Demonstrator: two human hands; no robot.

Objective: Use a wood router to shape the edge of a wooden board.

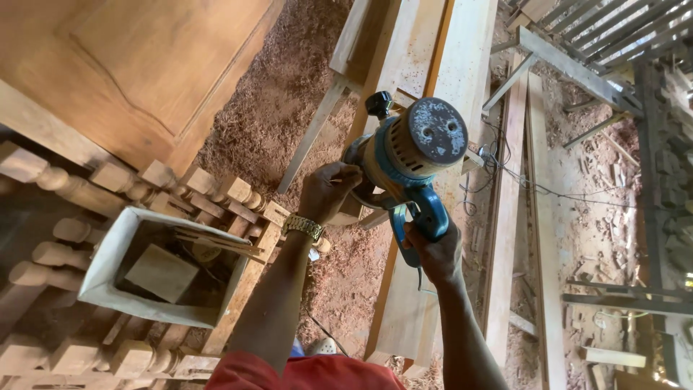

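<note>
A blue and cream electric router (413,155) with a round grey top cap stands on a long pale wooden plank (408,303). My right hand (435,249) is closed around its blue rear handle. My left hand (328,191), with a gold wristwatch, grips the router's left side near the base. A black knob sticks up at the tool's far side. The cutter under the base is hidden.
Turned wooden balusters (108,177) lie at the left with a pale open box (108,253) of wood pieces on them. A panelled door (137,65) leans at top left. Sawdust covers the floor. More planks (509,217) and a cable (548,189) lie at the right.
</note>
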